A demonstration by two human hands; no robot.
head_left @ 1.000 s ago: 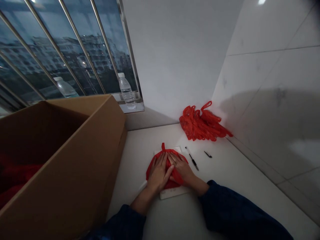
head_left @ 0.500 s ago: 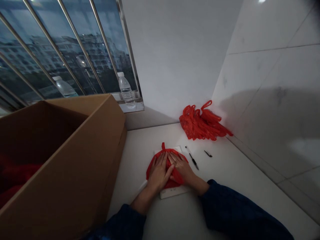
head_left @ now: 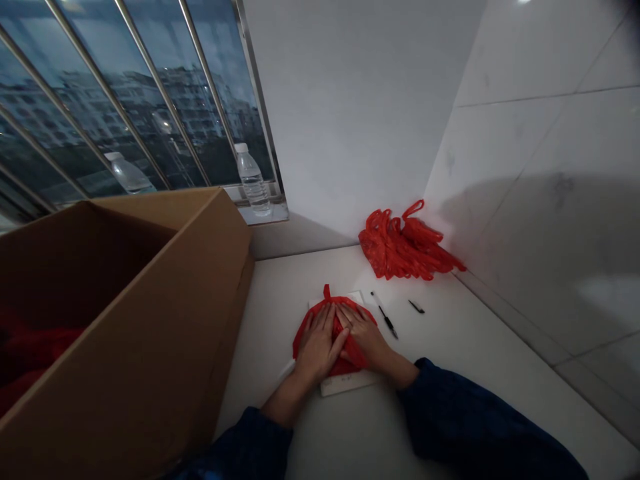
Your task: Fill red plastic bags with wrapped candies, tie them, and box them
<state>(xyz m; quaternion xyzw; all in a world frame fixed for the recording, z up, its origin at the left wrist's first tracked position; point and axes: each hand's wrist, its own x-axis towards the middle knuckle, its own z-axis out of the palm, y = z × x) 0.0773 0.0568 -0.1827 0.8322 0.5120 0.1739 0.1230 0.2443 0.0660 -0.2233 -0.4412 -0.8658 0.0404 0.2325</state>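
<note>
Both of my hands rest flat, side by side, on a folded red plastic bag (head_left: 307, 340), which lies on a white rectangular board (head_left: 347, 383). My left hand (head_left: 319, 343) presses on the bag's left half, with its fingers spread a little. My right hand (head_left: 363, 335) lies against it on the right half, its fingertips touching the left hand. Neither hand grips anything. A small red tab of the bag sticks up beyond my fingertips. Most of the board is hidden under the bag.
A black-and-clear pen (head_left: 386, 322) and a small black blade (head_left: 416, 307) lie right of the board. A heap of red plastic bags (head_left: 405, 248) sits in the tiled corner. A large open cardboard box (head_left: 150, 320) with red contents stands left. Water bottles (head_left: 253, 180) stand by the barred window.
</note>
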